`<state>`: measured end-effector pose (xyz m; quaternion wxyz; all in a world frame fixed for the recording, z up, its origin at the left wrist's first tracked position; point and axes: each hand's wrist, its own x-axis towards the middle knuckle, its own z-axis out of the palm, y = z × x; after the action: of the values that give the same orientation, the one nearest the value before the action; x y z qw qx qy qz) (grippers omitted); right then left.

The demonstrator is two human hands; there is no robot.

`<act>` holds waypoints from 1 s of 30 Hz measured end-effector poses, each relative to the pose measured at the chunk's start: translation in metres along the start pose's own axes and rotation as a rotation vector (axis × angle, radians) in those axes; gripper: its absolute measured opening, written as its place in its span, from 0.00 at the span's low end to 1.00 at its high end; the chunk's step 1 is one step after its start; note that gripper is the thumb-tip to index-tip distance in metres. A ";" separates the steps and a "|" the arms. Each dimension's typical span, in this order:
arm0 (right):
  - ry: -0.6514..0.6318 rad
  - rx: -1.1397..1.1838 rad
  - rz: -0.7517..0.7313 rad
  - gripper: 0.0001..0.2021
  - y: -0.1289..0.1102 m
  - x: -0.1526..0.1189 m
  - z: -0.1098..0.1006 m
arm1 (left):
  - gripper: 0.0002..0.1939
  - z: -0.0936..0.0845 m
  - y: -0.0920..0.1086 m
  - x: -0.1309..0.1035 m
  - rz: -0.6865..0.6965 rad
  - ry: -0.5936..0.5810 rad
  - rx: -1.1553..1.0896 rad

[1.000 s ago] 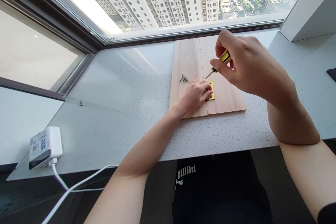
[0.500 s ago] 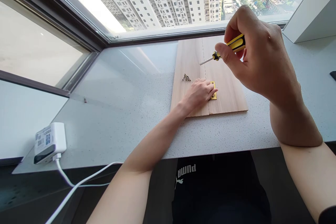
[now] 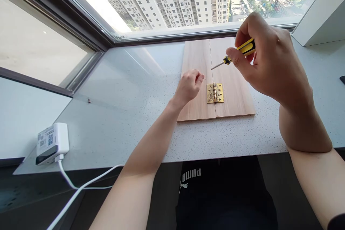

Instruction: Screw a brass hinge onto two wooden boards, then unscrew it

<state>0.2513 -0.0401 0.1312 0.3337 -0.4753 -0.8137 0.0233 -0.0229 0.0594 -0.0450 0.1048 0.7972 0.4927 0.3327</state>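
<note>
My right hand [image 3: 272, 61] grips the yellow-and-black handle of a screwdriver [image 3: 245, 47]. Its metal shaft points down to the left, above the seam between two light wooden boards [image 3: 234, 79]. A brass hinge [image 3: 215, 93] lies spread flat across that seam, one leaf on each board, with its holes showing. Left of the hinge, my left hand [image 3: 189, 84] is closed over the left board, and a thin screw tip [image 3: 204, 78] pokes out at its thumb. The pile of screws is hidden behind this hand.
The boards rest on a speckled white counter [image 3: 134, 115] below a window. A white device [image 3: 52, 143] with a white cable [image 3: 88, 183] sits at the left edge. A white box [image 3: 320, 14] stands at the back right, and a dark object [image 3: 342, 79] lies at the right edge.
My left hand has left the hinge and moved left to the screws, closing on one, so the whole hinge shows. My right hand still holds the screwdriver, nearly in place.
</note>
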 end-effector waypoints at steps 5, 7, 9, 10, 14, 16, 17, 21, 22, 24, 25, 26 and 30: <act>-0.282 -0.078 0.056 0.05 0.012 0.004 0.019 | 0.06 -0.002 -0.050 0.000 -0.097 0.090 -0.013; -0.368 -0.100 0.073 0.05 0.017 0.006 0.029 | 0.04 -0.001 -0.063 -0.001 -0.107 0.106 -0.016; -0.420 -0.114 0.084 0.06 0.020 0.008 0.036 | 0.03 0.002 -0.070 -0.003 -0.130 0.119 -0.036; -0.433 -0.121 0.087 0.06 0.021 0.009 0.038 | 0.04 0.003 -0.073 -0.004 -0.147 0.126 -0.050; -0.486 -0.146 0.125 0.05 0.020 0.010 0.039 | 0.06 0.006 -0.078 -0.005 -0.203 0.161 -0.105; -0.511 -0.143 0.141 0.05 0.018 0.010 0.036 | 0.05 0.007 -0.078 -0.005 -0.211 0.164 -0.120; -0.516 -0.142 0.144 0.05 0.017 0.009 0.035 | 0.05 0.007 -0.078 -0.005 -0.213 0.160 -0.123; -0.506 -0.153 0.149 0.05 0.016 0.009 0.032 | 0.06 0.009 -0.077 -0.005 -0.198 0.139 -0.113; -0.502 -0.152 0.147 0.05 0.016 0.008 0.032 | 0.06 0.010 -0.076 -0.005 -0.190 0.134 -0.108; -0.496 -0.142 0.139 0.06 0.016 0.008 0.032 | 0.07 0.011 -0.076 -0.005 -0.179 0.127 -0.098; -0.492 -0.136 0.134 0.06 0.016 0.008 0.031 | 0.07 0.011 -0.076 -0.005 -0.176 0.125 -0.092; -0.488 -0.130 0.127 0.06 0.016 0.007 0.031 | 0.07 0.012 -0.076 -0.005 -0.172 0.124 -0.087; -0.481 -0.106 0.091 0.07 0.014 0.005 0.031 | 0.07 0.013 -0.077 -0.005 -0.169 0.123 -0.076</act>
<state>0.2426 -0.0193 0.1046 0.1038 -0.5091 -0.8476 0.1080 -0.0712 0.0953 -0.0952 0.1321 0.7263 0.5507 0.3895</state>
